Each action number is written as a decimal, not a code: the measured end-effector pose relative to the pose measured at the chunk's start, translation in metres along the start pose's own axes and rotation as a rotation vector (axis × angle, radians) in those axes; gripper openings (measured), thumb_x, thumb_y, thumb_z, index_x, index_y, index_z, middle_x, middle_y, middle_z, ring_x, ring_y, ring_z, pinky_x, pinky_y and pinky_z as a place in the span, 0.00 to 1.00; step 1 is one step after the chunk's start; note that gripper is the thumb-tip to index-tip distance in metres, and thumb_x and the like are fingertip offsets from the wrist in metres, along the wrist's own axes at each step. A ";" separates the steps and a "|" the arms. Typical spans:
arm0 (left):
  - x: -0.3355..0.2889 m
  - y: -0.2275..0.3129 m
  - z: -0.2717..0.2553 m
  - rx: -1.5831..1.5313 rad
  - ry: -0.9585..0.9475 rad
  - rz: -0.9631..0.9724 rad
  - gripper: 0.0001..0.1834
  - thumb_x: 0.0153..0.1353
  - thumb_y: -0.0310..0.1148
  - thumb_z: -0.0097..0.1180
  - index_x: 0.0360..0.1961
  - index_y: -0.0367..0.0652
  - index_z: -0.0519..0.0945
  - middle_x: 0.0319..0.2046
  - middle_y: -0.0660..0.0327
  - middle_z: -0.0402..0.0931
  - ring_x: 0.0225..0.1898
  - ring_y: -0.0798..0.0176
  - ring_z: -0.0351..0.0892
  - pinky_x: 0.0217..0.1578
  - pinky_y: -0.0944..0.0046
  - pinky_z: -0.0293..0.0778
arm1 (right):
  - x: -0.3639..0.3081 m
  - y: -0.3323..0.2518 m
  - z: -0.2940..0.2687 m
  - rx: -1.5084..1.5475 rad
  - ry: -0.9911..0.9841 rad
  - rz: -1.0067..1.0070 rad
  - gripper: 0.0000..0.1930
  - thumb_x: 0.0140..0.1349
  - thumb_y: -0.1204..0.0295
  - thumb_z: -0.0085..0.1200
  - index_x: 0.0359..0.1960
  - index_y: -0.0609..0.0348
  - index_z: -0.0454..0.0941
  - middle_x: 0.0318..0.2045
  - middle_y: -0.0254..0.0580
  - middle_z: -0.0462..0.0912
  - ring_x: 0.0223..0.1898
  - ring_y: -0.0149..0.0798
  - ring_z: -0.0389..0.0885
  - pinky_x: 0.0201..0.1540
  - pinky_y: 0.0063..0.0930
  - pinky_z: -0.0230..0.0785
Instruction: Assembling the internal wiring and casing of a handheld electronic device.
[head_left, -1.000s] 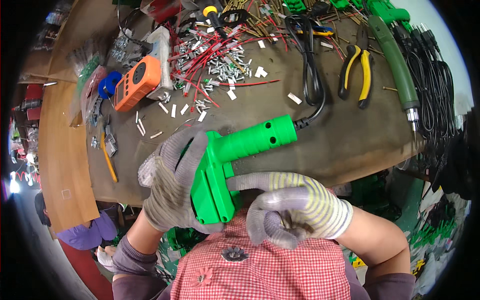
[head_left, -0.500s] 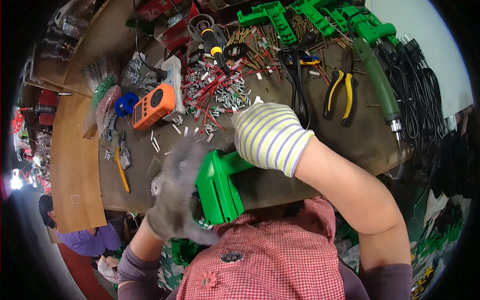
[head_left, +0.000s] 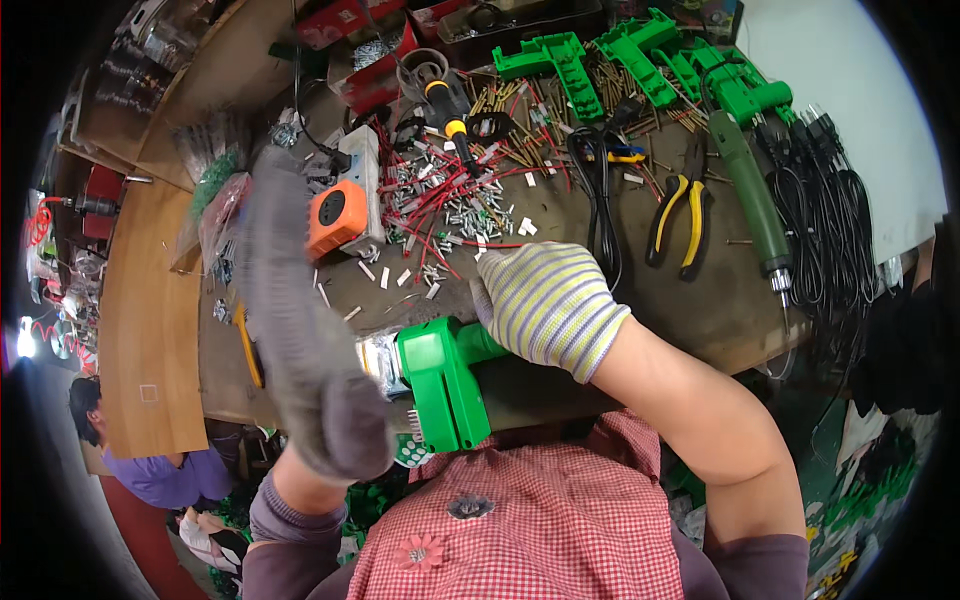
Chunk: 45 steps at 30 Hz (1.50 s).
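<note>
A green plastic tool housing (head_left: 440,385) lies tilted at the bench's near edge, its slotted body facing me. My right hand (head_left: 555,308), in a striped yellow-white-grey glove, is closed around the housing's narrow handle. Most of that handle is hidden under the glove. A silvery, partly see-through piece (head_left: 382,362) shows at the housing's left side. My left hand (head_left: 315,340), in a grey glove, is raised left of the housing and smeared by motion. Its fingers cannot be made out clearly, and nothing visible is in it.
Red wires and small metal parts (head_left: 455,205) are strewn beyond my hands. An orange socket box (head_left: 338,215) stands left. Pliers (head_left: 680,215), a green electric screwdriver (head_left: 750,190) and black cords (head_left: 820,200) lie right. More green housings (head_left: 560,65) sit at the back. Another person (head_left: 165,480) sits far left.
My left hand has moved up and left, away from the housing, uncovering the silvery piece. My right hand keeps its hold on the housing. The view has shifted slightly.
</note>
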<state>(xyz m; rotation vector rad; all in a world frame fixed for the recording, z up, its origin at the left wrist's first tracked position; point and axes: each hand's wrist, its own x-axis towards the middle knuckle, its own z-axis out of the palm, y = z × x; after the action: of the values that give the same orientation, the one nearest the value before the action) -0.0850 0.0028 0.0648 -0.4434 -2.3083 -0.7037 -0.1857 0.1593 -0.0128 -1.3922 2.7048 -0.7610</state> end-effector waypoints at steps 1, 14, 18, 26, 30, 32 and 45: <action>0.009 0.008 -0.005 -0.178 0.136 -0.107 0.50 0.65 0.59 0.50 0.73 0.30 0.49 0.74 0.44 0.49 0.74 0.46 0.48 0.73 0.48 0.45 | -0.001 0.000 0.000 -0.009 0.003 -0.008 0.12 0.64 0.64 0.50 0.28 0.58 0.79 0.20 0.50 0.82 0.26 0.55 0.83 0.30 0.51 0.74; -0.050 -0.009 0.019 -0.179 -0.231 -0.234 0.36 0.58 0.48 0.59 0.66 0.42 0.70 0.64 0.44 0.65 0.64 0.37 0.64 0.65 0.43 0.60 | 0.017 0.049 -0.040 -0.092 0.422 -0.030 0.05 0.55 0.74 0.61 0.33 0.56 0.80 0.30 0.46 0.81 0.36 0.52 0.82 0.40 0.44 0.75; -0.043 -0.019 0.021 -0.095 -0.320 -0.148 0.32 0.59 0.44 0.57 0.63 0.44 0.72 0.63 0.46 0.65 0.64 0.40 0.65 0.63 0.43 0.61 | 0.085 0.086 -0.032 -0.285 0.170 0.088 0.06 0.57 0.70 0.59 0.35 0.56 0.80 0.32 0.49 0.83 0.38 0.54 0.82 0.43 0.46 0.75; -0.051 -0.018 0.007 -0.216 -0.339 -0.259 0.28 0.54 0.40 0.62 0.58 0.47 0.78 0.60 0.50 0.71 0.63 0.41 0.66 0.63 0.44 0.63 | 0.130 0.052 -0.013 -0.528 -0.112 0.391 0.11 0.64 0.71 0.48 0.43 0.59 0.81 0.37 0.51 0.87 0.41 0.50 0.87 0.42 0.43 0.79; -0.046 -0.028 -0.005 -0.218 -0.354 -0.255 0.26 0.55 0.36 0.61 0.58 0.47 0.78 0.60 0.49 0.69 0.63 0.42 0.66 0.62 0.46 0.65 | 0.126 0.062 -0.013 -0.470 -0.141 0.416 0.14 0.66 0.72 0.45 0.48 0.61 0.79 0.37 0.53 0.87 0.43 0.51 0.87 0.43 0.44 0.79; -0.043 -0.033 -0.006 -0.237 -0.350 -0.258 0.26 0.55 0.35 0.60 0.57 0.46 0.78 0.60 0.49 0.69 0.63 0.42 0.67 0.61 0.47 0.67 | 0.118 0.072 -0.022 -0.397 -0.125 0.379 0.18 0.60 0.76 0.52 0.53 0.62 0.74 0.39 0.56 0.86 0.43 0.54 0.86 0.44 0.46 0.78; -0.015 -0.064 0.006 -0.259 -0.302 -0.245 0.21 0.58 0.28 0.57 0.54 0.43 0.78 0.53 0.52 0.75 0.55 0.50 0.74 0.57 0.53 0.71 | 0.069 0.086 -0.021 -0.133 0.386 0.066 0.21 0.51 0.82 0.59 0.49 0.57 0.75 0.28 0.42 0.80 0.30 0.43 0.81 0.35 0.37 0.73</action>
<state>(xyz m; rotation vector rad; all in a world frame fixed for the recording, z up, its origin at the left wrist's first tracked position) -0.1081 -0.0462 0.0277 -0.4095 -2.5929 -1.1315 -0.2976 0.1564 -0.0159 -1.2858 3.1263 -0.9482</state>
